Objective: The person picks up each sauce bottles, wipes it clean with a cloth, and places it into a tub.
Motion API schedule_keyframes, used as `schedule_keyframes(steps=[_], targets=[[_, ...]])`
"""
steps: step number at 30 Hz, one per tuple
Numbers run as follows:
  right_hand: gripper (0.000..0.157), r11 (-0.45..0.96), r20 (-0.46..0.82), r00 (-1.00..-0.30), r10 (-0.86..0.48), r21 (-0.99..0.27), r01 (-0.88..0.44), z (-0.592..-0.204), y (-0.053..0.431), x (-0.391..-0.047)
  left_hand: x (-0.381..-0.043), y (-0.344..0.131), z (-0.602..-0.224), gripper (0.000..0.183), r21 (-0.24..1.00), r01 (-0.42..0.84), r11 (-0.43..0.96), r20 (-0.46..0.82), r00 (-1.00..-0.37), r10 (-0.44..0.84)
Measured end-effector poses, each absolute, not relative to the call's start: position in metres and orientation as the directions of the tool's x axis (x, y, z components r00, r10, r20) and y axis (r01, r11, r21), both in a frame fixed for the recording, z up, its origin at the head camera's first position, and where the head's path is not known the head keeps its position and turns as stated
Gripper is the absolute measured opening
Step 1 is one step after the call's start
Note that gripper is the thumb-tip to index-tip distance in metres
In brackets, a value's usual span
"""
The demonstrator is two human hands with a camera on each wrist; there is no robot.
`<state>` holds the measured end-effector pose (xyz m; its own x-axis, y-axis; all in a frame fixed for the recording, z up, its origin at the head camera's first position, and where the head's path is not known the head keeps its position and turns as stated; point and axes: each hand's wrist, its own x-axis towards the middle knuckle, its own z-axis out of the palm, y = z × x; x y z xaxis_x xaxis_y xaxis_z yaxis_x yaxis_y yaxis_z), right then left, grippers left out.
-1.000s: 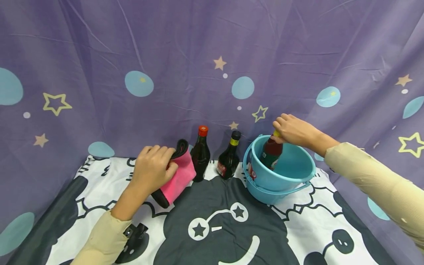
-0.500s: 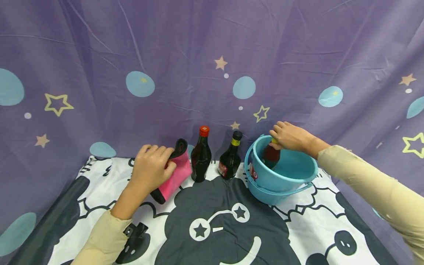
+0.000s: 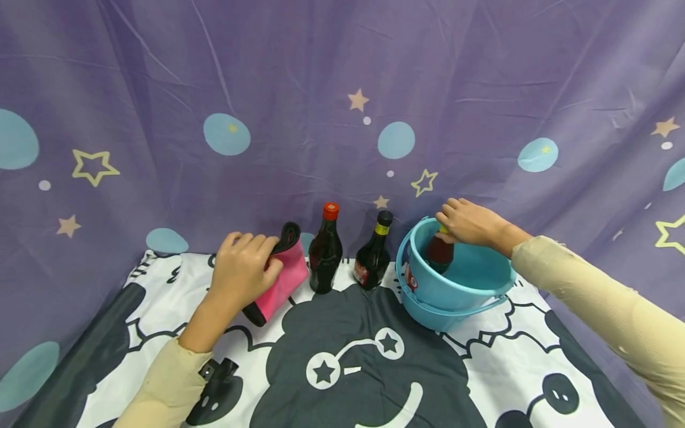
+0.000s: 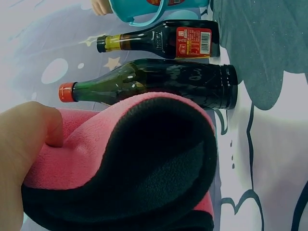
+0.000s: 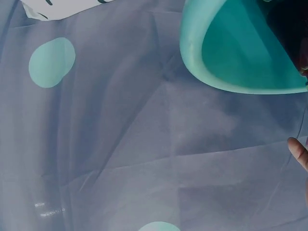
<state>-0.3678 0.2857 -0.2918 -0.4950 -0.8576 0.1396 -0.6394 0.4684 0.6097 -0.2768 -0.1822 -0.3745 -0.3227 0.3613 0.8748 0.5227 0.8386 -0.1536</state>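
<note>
My left hand grips a folded pink cloth with black edging above the left part of the table. Close up in the left wrist view, the cloth curls into a loop with a dark inside, thumb pressed on it. My right hand pinches the yellow cap of a dark red bottle, which leans inside a light blue bucket. The bottle's base is hidden behind the bucket wall. In the right wrist view, only a fingertip and part of the dark bottle show.
Between cloth and bucket stand a dark bottle with a red cap and a shorter one with a black cap and yellow neck band. A purple patterned curtain hangs behind the table's sheep-print cover.
My right hand has come down and slightly left, lowering the red bottle deeper into the bucket. The left hand's cloth has drawn slightly left, away from the red-capped bottle.
</note>
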Motion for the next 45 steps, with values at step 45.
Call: schedule_keyframes(steps=[45], targets=[[0.037,0.735,0.396,-0.624,-0.674,0.268,-0.623,-0.217,0.155,-0.339,-0.276,-0.189,-0.373,0.028,-0.113,0.453,0.884,0.900,-0.330,0.285]])
